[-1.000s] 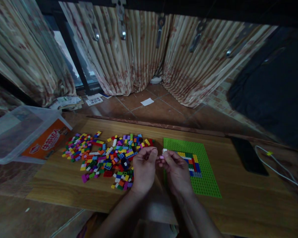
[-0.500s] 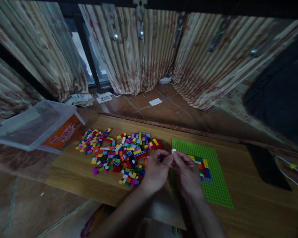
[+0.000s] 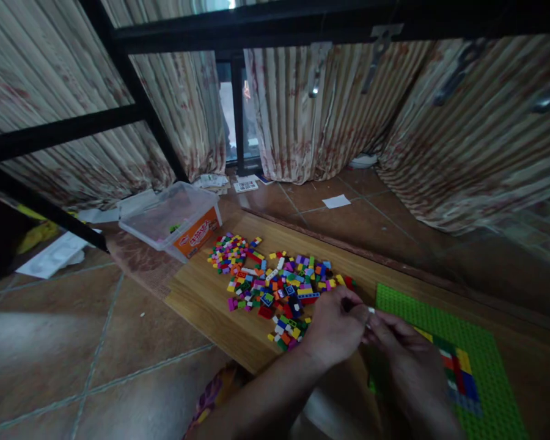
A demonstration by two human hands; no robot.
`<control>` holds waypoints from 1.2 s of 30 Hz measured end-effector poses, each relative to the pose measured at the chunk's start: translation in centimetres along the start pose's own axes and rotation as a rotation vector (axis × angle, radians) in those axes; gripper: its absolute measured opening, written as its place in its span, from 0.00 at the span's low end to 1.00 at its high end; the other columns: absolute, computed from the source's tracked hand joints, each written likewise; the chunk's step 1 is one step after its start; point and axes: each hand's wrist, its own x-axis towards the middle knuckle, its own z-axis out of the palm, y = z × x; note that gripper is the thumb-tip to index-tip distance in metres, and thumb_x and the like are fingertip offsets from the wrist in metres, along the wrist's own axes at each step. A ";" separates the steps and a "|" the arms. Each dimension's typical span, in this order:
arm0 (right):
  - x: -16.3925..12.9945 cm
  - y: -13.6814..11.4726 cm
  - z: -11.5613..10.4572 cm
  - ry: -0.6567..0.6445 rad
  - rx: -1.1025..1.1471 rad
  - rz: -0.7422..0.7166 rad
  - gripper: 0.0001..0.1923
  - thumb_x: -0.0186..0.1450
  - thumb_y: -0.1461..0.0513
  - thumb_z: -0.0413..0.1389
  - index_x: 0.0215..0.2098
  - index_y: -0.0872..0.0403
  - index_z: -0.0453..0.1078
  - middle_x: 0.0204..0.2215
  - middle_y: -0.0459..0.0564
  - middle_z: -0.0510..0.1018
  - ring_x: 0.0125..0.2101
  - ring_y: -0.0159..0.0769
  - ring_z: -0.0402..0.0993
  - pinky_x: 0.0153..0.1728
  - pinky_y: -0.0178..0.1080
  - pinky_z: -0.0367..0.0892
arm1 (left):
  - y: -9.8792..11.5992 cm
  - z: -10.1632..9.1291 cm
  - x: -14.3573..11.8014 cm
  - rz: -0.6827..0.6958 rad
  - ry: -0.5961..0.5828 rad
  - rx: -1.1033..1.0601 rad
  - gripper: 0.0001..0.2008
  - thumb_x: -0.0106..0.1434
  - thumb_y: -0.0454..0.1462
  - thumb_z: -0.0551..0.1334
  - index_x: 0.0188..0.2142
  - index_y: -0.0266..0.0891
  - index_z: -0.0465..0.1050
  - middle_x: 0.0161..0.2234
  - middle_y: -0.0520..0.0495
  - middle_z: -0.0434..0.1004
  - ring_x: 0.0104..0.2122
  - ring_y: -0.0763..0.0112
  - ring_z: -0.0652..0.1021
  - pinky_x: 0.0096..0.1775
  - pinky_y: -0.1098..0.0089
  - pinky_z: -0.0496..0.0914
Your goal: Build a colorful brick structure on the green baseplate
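Observation:
A small white toy brick (image 3: 371, 310) is pinched where the fingertips of both my hands meet. My left hand (image 3: 337, 324) has its fingers curled and closed against it. From the other side, my right hand (image 3: 406, 348) grips the same brick between thumb and fingers. Under and beyond the right hand lies a green studded baseplate (image 3: 490, 342), partly covered by that hand. Rows of coloured bricks (image 3: 461, 373) are fixed on it. Left of my hands, a loose heap of coloured bricks (image 3: 275, 287) spreads over the wooden table (image 3: 206, 305).
A clear plastic bin (image 3: 165, 208) with an orange label stands past the table's left end, a few green pieces inside. White paper (image 3: 336, 201) lies on the tiled floor beyond the table. Striped curtains (image 3: 297, 116) hang behind dark metal bars (image 3: 132, 79).
My view has swung to the left, so the table, bin and hands appear farther right. Both hands still hold the white brick together.

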 end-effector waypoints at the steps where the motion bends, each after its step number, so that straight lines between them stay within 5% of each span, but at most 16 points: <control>1: 0.0 0.3 0.2 0.025 -0.120 -0.038 0.21 0.55 0.48 0.64 0.39 0.53 0.78 0.31 0.50 0.82 0.30 0.39 0.77 0.33 0.39 0.71 | 0.3 -0.6 0.1 0.048 0.052 0.120 0.04 0.57 0.31 0.57 0.28 0.40 0.68 0.22 0.53 0.70 0.25 0.71 0.74 0.29 0.72 0.68; 5: -0.3 1.1 1.3 0.017 -0.419 -0.241 0.19 0.60 0.47 0.58 0.39 0.51 0.78 0.37 0.51 0.83 0.38 0.44 0.79 0.39 0.42 0.71 | 1.0 -2.9 0.3 0.188 0.161 0.546 0.08 0.57 0.28 0.55 0.32 0.39 0.70 0.29 0.47 0.75 0.31 0.67 0.76 0.36 0.68 0.70; 12: -0.1 1.5 2.7 -0.017 -0.598 -0.395 0.18 0.64 0.48 0.52 0.38 0.51 0.76 0.37 0.51 0.82 0.37 0.43 0.79 0.38 0.41 0.71 | 0.0 -3.9 0.1 0.249 0.104 0.894 0.10 0.57 0.29 0.56 0.39 0.34 0.71 0.39 0.38 0.76 0.37 0.61 0.77 0.40 0.65 0.72; 25: -0.4 0.8 4.3 -0.103 -0.435 -0.547 0.07 0.66 0.60 0.53 0.39 0.49 0.73 0.35 0.50 0.79 0.36 0.40 0.77 0.36 0.40 0.72 | 0.9 -4.7 0.1 0.282 0.168 1.031 0.12 0.60 0.27 0.53 0.37 0.37 0.74 0.35 0.42 0.79 0.39 0.60 0.78 0.42 0.65 0.70; 36: -0.3 0.4 5.0 -0.097 -0.398 -0.597 0.12 0.65 0.69 0.51 0.42 0.52 0.73 0.36 0.51 0.78 0.37 0.36 0.76 0.39 0.37 0.70 | 1.7 -4.8 1.1 0.223 0.168 1.122 0.13 0.62 0.29 0.52 0.40 0.40 0.74 0.38 0.44 0.81 0.38 0.61 0.80 0.40 0.67 0.69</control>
